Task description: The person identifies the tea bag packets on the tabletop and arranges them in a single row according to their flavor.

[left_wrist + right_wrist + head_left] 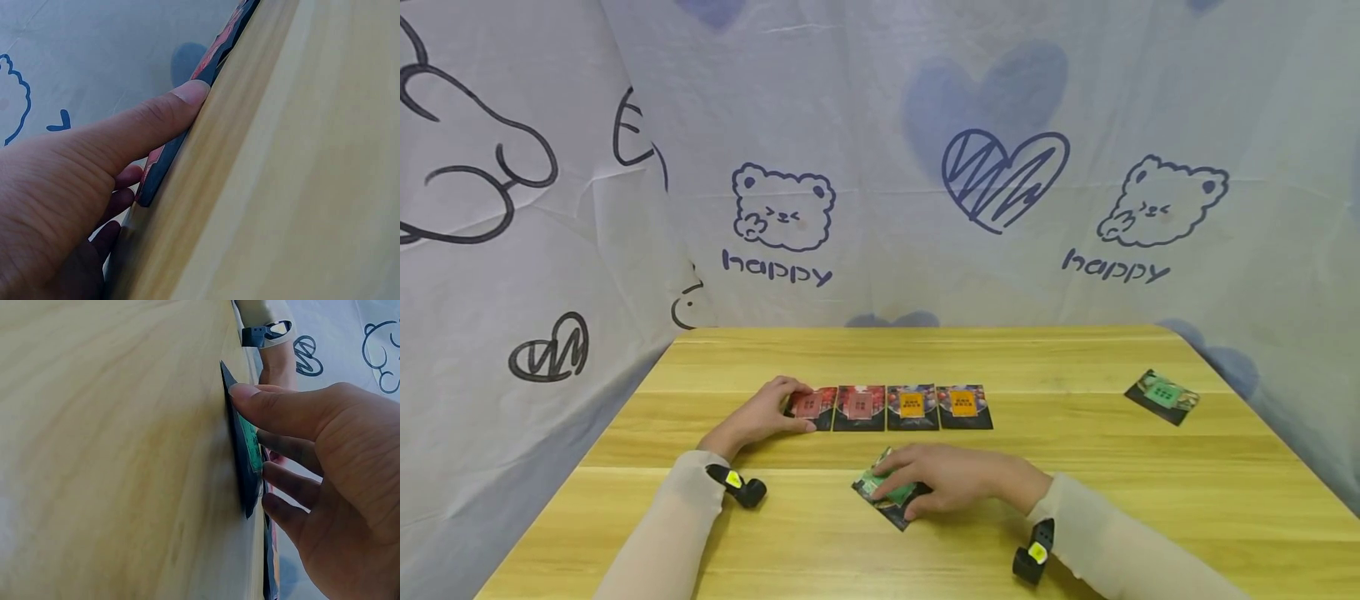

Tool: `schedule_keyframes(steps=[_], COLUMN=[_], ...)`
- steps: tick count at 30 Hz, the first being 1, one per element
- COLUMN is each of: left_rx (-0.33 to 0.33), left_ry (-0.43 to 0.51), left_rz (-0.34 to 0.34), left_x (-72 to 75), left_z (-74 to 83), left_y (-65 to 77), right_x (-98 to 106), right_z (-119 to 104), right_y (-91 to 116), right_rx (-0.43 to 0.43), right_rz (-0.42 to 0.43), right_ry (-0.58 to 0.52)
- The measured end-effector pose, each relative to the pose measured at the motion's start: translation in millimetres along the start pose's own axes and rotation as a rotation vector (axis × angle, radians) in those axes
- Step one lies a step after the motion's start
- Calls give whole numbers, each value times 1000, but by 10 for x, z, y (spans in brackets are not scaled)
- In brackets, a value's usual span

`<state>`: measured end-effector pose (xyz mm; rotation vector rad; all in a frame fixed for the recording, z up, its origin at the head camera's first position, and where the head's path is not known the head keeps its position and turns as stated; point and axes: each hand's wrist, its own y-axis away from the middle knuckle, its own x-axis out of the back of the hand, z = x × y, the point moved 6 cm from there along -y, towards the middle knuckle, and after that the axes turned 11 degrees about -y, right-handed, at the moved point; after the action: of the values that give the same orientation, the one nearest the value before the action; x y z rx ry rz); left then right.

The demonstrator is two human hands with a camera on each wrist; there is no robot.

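The left forearm [670, 517] reaches forward; the right forearm [1123, 533] slants inward. The left grip [763, 412] is palm-down (its thumb [153, 122] nearly straight); the right grip [943, 479] has fingers bent, thumb opposing.

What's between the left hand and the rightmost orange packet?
In the head view: the red packet that the left hand touches, a second red packet, then the left orange packet.

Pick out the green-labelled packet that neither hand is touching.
It is the far-right green-labelled packet in the head view, lying askew by itself; the other green-labelled packet is held by the right hand.
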<state>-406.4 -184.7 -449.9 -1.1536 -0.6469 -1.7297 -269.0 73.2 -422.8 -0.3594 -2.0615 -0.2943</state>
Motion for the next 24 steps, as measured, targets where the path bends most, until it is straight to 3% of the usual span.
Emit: schedule_keyframes(steps=[24], left_rx=[-21], left_ry=[11], left_rz=[-1], left_x=[16], left_z=[31], left_y=[24], right_x=[28], right_z=[32], right_y=[172], right_rx=[-48], right_rz=[58], right_ry=[-14])
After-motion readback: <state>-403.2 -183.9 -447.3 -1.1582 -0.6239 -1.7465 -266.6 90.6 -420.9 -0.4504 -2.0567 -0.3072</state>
